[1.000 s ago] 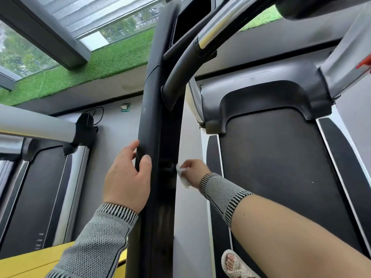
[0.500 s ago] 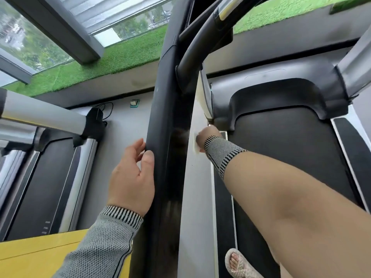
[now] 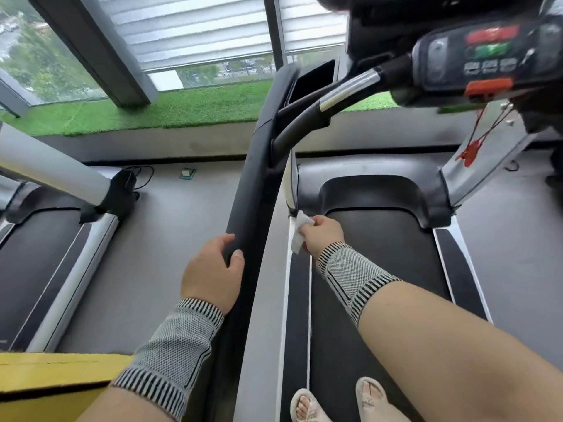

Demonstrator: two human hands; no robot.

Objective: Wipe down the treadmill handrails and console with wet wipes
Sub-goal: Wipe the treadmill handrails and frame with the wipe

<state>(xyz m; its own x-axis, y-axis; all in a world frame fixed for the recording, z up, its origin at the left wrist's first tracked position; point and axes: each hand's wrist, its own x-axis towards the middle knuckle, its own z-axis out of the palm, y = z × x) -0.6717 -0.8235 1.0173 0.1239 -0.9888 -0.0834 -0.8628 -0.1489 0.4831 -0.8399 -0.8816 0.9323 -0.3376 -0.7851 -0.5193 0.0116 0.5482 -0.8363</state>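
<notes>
The treadmill's long black left handrail (image 3: 259,184) runs from the bottom centre up toward the console (image 3: 475,59) at the top right. My left hand (image 3: 213,272) grips the rail from its left side, thumb on top. My right hand (image 3: 323,233) pinches a crumpled white wet wipe (image 3: 300,233) just right of the rail, low down beside the silver upright (image 3: 291,184). Whether the wipe touches the upright I cannot tell. A curved black and chrome inner handle (image 3: 323,108) branches from the rail toward the console.
The black running belt (image 3: 380,269) lies below, with my sandalled feet (image 3: 338,403) at the bottom. A second treadmill (image 3: 45,254) with a white rail stands to the left. A yellow surface (image 3: 45,379) fills the lower left corner. A red safety cord (image 3: 475,141) hangs from the console.
The view has tilted up, bringing the console into sight. My right hand with the wipe has come away from the black rail and now sits lower, by the silver upright. My left hand keeps its grip.
</notes>
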